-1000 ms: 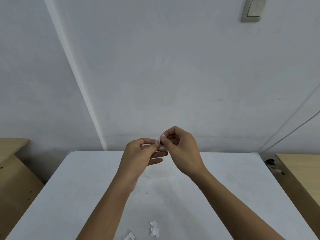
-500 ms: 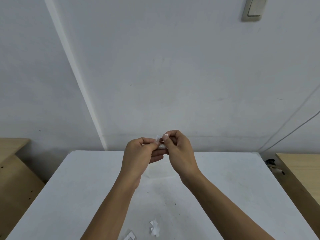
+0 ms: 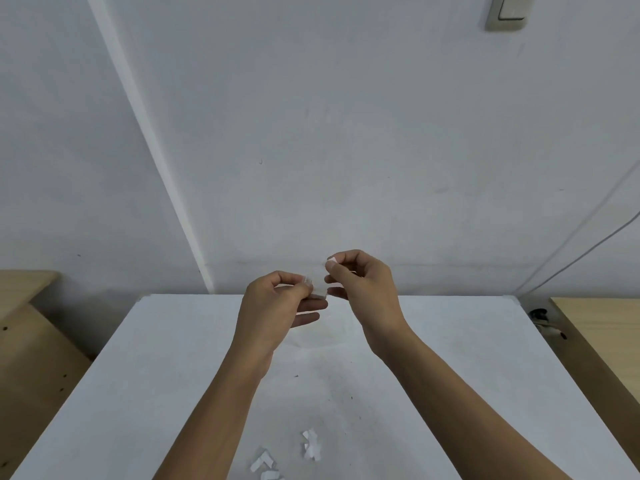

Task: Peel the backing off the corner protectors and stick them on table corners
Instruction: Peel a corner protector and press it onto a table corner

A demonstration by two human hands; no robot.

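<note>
White surface (image 3: 450,375): plain tabletop pushed up against a pale grey wall, a bit scuffed in the middle.
Corner protector (image 3: 318,288): small, clear-ish piece held up in the air over the far half of the surface, between the two hands (hard to make out its shape, it blends into the wall).
Left hand (image 3: 273,306): thumb and forefinger pinch the protector's left side, the other fingers stretched out underneath.
Right hand (image 3: 363,289): fingers curled, fingertips pinching at the protector's upper right edge; whether that's backing or the piece itself, can't tell.
Paper scraps (image 3: 311,445): a few white bits lying on the near part of the surface, between the forearms.
Wooden furniture (image 3: 27,358): light wood pieces on either side of the surface.
Light switch (image 3: 508,12): on the wall, top right.
</note>
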